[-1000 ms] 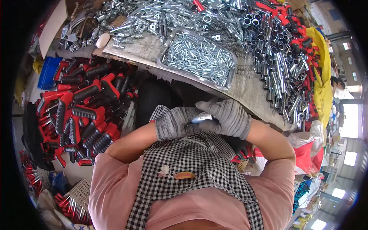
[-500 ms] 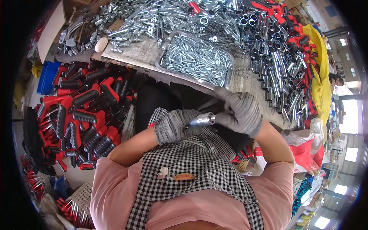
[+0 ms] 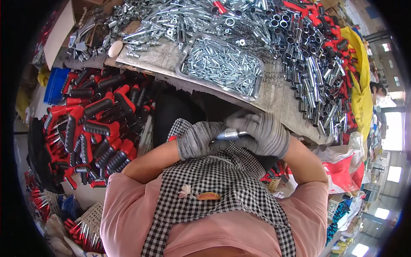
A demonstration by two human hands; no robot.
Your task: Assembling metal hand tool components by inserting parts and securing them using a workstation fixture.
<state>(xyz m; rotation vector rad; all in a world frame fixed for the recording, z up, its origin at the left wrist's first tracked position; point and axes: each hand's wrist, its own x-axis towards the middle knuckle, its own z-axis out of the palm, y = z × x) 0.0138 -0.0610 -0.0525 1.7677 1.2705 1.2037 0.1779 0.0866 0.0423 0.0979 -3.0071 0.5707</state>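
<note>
Both my hands wear grey knit gloves and meet just above my checked apron. My left hand (image 3: pixel 198 140) grips a short shiny metal tube (image 3: pixel 229 135) by its near end. My right hand (image 3: pixel 263 133) closes over the tube's other end, fingers curled on top. The tube lies roughly level between the two hands, below the worktable's front edge (image 3: pixel 239 95).
A metal tray (image 3: pixel 222 64) of small silver pins sits on the worktable. Heaps of silver tubes (image 3: pixel 317 81) and red parts lie to the right. A pile of red-and-black handles (image 3: pixel 94 124) fills the left. A yellow sack (image 3: pixel 359 73) is far right.
My hands have come back together on the tube after the right hand had lifted slightly away; the pair sits a little further right and higher than a second ago.
</note>
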